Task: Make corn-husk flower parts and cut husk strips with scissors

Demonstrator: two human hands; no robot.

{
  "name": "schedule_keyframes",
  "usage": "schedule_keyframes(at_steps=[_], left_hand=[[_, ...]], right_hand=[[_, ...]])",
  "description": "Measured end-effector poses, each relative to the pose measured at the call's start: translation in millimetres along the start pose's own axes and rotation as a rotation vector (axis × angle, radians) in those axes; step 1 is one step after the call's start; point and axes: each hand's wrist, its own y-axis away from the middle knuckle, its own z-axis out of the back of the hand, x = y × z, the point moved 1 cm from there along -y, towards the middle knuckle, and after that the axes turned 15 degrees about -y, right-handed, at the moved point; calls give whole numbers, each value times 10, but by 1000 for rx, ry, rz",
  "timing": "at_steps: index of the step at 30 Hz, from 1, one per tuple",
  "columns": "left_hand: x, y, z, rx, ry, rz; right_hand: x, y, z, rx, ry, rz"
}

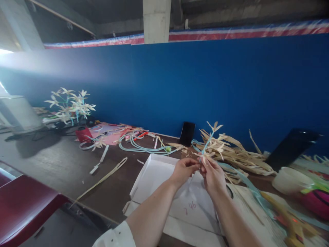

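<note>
My left hand (184, 170) and my right hand (212, 175) meet above a white shallow box (154, 178). Both pinch the base of a handmade flower sprig (211, 142) with pale straw petals on a light blue stem. The sprig points up and away from me. My fingers are curled tight round its lower end, so the stem's bottom is hidden. Behind the sprig lies a heap of dried straw leaves (244, 157).
A finished bunch of straw flowers (69, 104) stands far left on the dark table (64, 164). Light blue cords (138, 144), a black phone (187, 133), a white bowl (290, 180), a red chair (23, 206) and a blue wall (205, 85) surround the spot.
</note>
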Motion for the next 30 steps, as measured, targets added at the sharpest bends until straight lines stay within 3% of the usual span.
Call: schedule_keyframes(at_steps=[13, 30], left_hand=[[-63, 29, -2, 20, 48, 19], [-37, -25, 116, -63, 160, -61]], right_hand=[[-20, 7, 20, 38, -23, -14], [-6, 35, 16, 27, 106, -83]])
